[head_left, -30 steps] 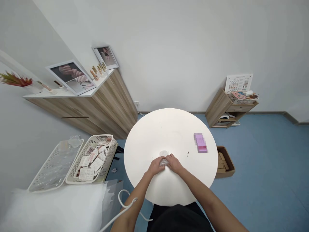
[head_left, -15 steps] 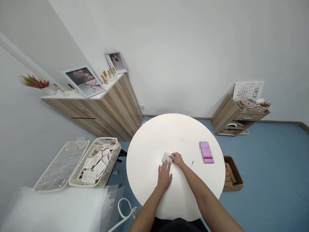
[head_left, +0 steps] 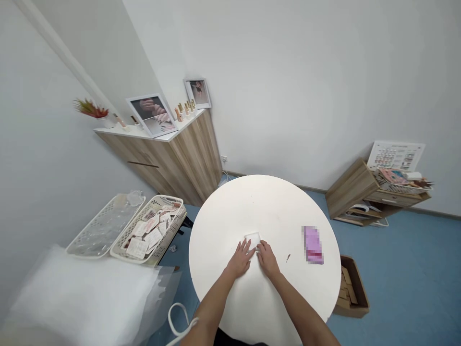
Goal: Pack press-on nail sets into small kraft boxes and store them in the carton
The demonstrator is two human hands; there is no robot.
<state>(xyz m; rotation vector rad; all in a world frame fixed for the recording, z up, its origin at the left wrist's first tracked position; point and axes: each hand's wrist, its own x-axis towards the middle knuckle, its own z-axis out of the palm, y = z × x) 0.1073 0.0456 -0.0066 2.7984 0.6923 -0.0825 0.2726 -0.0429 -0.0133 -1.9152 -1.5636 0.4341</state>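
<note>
A small white flat packet [head_left: 253,239], perhaps wrapped in thin sheet, lies on the round white table [head_left: 266,202]. My left hand [head_left: 241,259] rests at its near left edge, fingers stretched out and lying flat. At the near right corner, my right hand [head_left: 267,259] has its fingers bent and gripping the packet's edge. Both hands nearly meet at the packet's near side, where fingers cover part of it.
On the table's right lies a blurred purple item [head_left: 313,245], with a small dark bit [head_left: 288,258] nearer my hand. A cardboard box [head_left: 355,288] stands on the floor at right. Left are a basket of cards [head_left: 118,252], another of clear bags [head_left: 81,254], and white sheeting [head_left: 82,293].
My right hand has moved from the packet's right side down to its near right corner. The left hand has shifted slightly up and left. The camera view has turned left.
</note>
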